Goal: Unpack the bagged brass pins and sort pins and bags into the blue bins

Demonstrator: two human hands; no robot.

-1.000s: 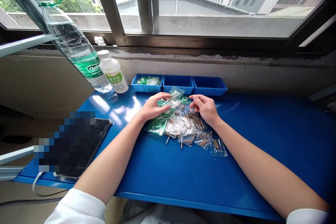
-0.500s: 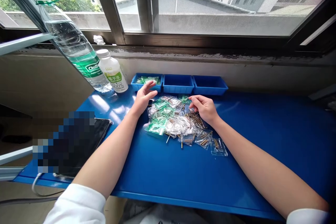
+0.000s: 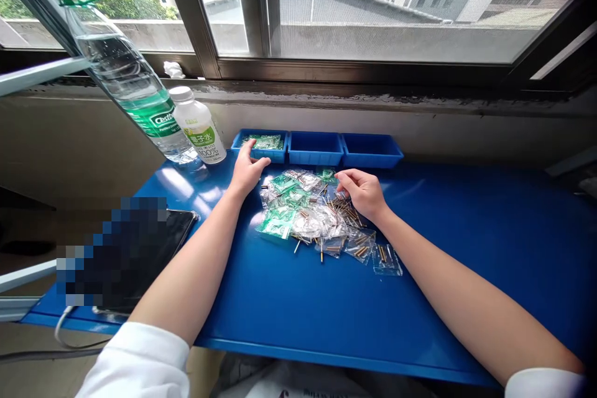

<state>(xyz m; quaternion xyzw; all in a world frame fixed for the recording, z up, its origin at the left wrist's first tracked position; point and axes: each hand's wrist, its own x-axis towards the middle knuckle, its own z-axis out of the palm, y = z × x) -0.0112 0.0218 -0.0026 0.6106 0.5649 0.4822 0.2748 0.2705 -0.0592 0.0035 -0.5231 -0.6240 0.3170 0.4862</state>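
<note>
My left hand (image 3: 248,171) is at the front edge of the left blue bin (image 3: 261,154), thumb apart from the stretched fingers, with nothing visible in it. Several small green packets (image 3: 265,142) lie in that bin. My right hand (image 3: 362,193) rests over the right side of a pile of small clear and green plastic bags (image 3: 298,205). Its fingers are curled and pinched close to a green bag (image 3: 326,174); whatever they hold is hidden. Loose brass-coloured pins (image 3: 347,208) lie under and beside it. One clear bag of pins (image 3: 387,260) lies apart at the pile's right.
Two more blue bins, a middle one (image 3: 314,157) and a right one (image 3: 373,160), stand by the wall. On the left are a large water bottle (image 3: 121,68), a white drink bottle (image 3: 200,127) and a dark tablet (image 3: 172,230) with a cable, on the blue table (image 3: 298,305).
My left hand has moved a little to the left and up, closer to the left bin's front wall. The right hand stays almost in place; the view has shifted slightly.
</note>
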